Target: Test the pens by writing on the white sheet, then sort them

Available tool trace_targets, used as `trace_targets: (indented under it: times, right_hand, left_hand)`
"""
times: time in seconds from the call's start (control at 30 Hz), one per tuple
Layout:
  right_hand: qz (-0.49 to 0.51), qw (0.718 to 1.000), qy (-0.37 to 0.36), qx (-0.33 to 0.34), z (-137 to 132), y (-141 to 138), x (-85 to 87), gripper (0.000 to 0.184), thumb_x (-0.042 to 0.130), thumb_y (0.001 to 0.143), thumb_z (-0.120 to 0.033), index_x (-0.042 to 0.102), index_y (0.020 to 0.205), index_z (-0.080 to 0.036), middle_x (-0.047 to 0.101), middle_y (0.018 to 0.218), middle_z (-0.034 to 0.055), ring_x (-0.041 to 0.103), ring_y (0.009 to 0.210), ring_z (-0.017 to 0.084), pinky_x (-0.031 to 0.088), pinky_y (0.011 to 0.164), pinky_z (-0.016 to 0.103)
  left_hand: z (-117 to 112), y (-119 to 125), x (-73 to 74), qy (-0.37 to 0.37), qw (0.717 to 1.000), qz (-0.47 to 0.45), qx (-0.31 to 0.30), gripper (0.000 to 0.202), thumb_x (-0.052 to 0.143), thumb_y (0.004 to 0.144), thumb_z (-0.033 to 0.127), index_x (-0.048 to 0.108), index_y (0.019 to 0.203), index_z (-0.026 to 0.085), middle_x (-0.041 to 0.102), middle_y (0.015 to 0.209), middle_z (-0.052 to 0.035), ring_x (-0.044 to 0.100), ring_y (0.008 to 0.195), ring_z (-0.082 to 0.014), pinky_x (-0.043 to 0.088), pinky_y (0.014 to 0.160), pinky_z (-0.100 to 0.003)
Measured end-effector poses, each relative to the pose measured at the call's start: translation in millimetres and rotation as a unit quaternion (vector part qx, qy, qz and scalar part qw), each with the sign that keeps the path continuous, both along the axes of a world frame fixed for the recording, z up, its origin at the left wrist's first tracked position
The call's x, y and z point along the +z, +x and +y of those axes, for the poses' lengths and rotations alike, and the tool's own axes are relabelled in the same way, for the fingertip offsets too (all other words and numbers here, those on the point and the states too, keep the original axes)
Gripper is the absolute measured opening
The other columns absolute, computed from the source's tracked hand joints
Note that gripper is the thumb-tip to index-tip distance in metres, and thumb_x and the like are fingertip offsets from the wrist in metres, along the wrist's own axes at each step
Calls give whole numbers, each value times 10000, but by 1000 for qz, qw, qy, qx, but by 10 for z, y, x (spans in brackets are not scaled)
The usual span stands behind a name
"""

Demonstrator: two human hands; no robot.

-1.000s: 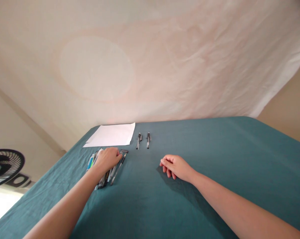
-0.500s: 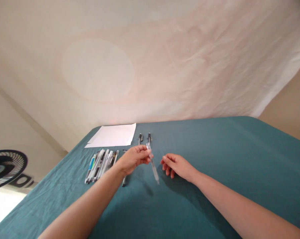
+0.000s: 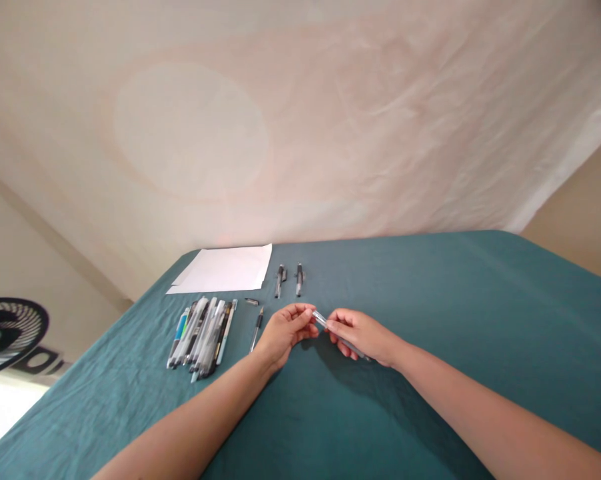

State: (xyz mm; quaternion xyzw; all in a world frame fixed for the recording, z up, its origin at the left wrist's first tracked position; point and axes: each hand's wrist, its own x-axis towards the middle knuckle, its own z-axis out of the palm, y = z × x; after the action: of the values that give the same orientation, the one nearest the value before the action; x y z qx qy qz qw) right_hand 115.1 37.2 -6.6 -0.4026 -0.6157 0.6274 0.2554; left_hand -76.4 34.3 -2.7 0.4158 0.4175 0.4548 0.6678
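Head view: looked forward and down over a counter [image 3: 430, 300] draped in teal cloth, with a pale sheet hung behind it. Showed both bare forearms reaching in from the near edge and meeting near the middle. Left hand [image 3: 285, 328] closed, thumb and fingertips pinching the left end of a clear pen [image 3: 322, 320]. Right hand [image 3: 363, 333] closed too, curled round the same pen's other end, so that most of the barrel lay hidden under the fingers. Held the pen just above the cloth, slightly tilted, higher on the left, between the two hands. Thrown under both hands and the right arm, a dark shadow on the cloth.

Left of the hands: a row of pens [image 3: 203, 330] lying side by side, touching, tips toward the near edge, mostly white and black, one blue at the far left. Between that row and the left hand, a single dark pen [image 3: 256, 329] lying apart, and a small dark cap [image 3: 252, 301] just beyond it. Farther back, two short black pens [image 3: 289, 280] lying parallel, near each other but not touching. Beside them to the left, white paper [image 3: 225, 268] at the counter's far corner. At the frame's left edge, off the counter, part of a black fan [image 3: 8, 330].
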Motion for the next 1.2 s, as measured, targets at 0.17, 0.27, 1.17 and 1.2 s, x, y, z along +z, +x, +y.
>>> trace_targets:
  times: [0.17,0.27,1.17,1.2]
  right_hand:
    - [30,997,-60,33,26,79,64,354,497,838,-514,539,898,-168,525,656,-33,426,415,35,302,334,135]
    - [36,992,-102,63,99,182,70,366,525,828,-503,565,933,-155,489,620,-44,397,404,26,242,321,130]
    - [23,993,-114,-6,354,531,-37,442,505,786,-609,439,715,-178,404,524,-72,322,358,28,118,319,155]
    - [21,994,-102,-13,352,519,-36,442,507,785,-608,429,706,-180,388,520,-77,300,356,26,105,325,159]
  left_hand:
    - [34,-31,-22,33,997,10,64,308,734,705,312,588,893,117,612,709,-2,591,578,-91,498,625,-236]
    - [81,-92,-28,55,992,13,110,297,729,698,320,579,870,129,603,691,12,581,567,-80,481,612,-214]
    - [-96,-143,130,397,794,460,16,197,529,869,299,671,994,247,665,856,-64,609,806,-196,415,776,-256]
    - [-97,-139,133,385,807,447,17,190,544,857,309,681,974,249,662,839,-64,605,794,-198,413,766,-254]
